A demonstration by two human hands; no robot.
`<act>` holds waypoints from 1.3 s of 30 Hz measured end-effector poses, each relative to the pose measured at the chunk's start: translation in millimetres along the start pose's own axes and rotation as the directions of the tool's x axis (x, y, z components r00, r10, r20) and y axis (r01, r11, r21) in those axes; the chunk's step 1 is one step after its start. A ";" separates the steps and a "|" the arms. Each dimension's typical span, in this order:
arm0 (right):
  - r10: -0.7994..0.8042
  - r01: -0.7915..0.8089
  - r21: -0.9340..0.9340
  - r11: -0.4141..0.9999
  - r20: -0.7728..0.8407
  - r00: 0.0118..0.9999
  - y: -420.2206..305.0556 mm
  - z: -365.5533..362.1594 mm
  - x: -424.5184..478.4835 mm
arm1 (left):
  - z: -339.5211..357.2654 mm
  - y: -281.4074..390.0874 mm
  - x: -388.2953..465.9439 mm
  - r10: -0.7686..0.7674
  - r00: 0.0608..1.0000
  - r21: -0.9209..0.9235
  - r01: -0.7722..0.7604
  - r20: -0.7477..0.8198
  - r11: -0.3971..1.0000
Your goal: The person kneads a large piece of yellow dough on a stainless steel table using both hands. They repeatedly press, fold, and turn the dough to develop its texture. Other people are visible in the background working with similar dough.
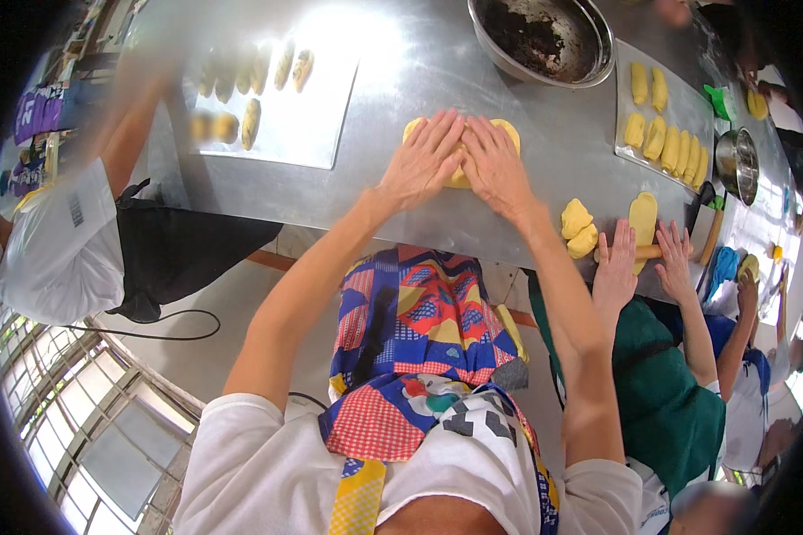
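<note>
A flat piece of yellow dough (460, 178) lies on the stainless steel table (401, 214) in front of me. Both palms are laid flat on it: my left hand (423, 160) covers its left part, my right hand (494, 160) its right part. The thumbs nearly meet in the middle, and dough shows at the upper corners and between the wrists. Neither hand grips anything. My hands hide most of the dough's surface.
Above stands a steel bowl (607, 67) with dark residue. A tray (328, 157) of filled rolls is at left, a tray (622, 148) of yellow rolls at right. A co-worker at right rolls dough with a rolling pin (648, 251) beside dough lumps (577, 219). Another person stands left.
</note>
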State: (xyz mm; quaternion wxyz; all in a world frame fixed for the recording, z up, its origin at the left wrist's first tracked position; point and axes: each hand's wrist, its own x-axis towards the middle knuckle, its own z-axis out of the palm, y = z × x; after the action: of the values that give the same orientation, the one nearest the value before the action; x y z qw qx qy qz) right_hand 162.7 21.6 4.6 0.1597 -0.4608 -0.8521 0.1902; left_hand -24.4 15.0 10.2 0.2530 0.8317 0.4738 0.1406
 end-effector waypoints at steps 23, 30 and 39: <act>0.179 -0.169 0.061 0.984 -0.233 0.956 -9.0 27.5 12.7 | 24.7 13.6 26.4 -0.357 0.872 -0.192 0.308 -0.335 0.932; 0.283 -0.298 -0.072 0.952 -0.162 0.945 -27.7 26.5 -2.5 | 26.6 32.4 7.9 -0.390 0.857 0.004 0.416 -0.337 0.909; 0.223 -0.228 -0.056 0.972 -0.078 0.972 16.5 23.1 63.6 | 19.1 -13.0 73.6 -0.469 0.808 0.084 0.528 -0.356 0.845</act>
State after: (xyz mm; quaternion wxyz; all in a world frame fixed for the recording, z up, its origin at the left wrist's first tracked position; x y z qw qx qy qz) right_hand 131.0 79.5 -17.2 0.1523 -0.5658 -0.7937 0.1633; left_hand 12.9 78.2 -13.4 0.1244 0.6624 0.7213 0.1596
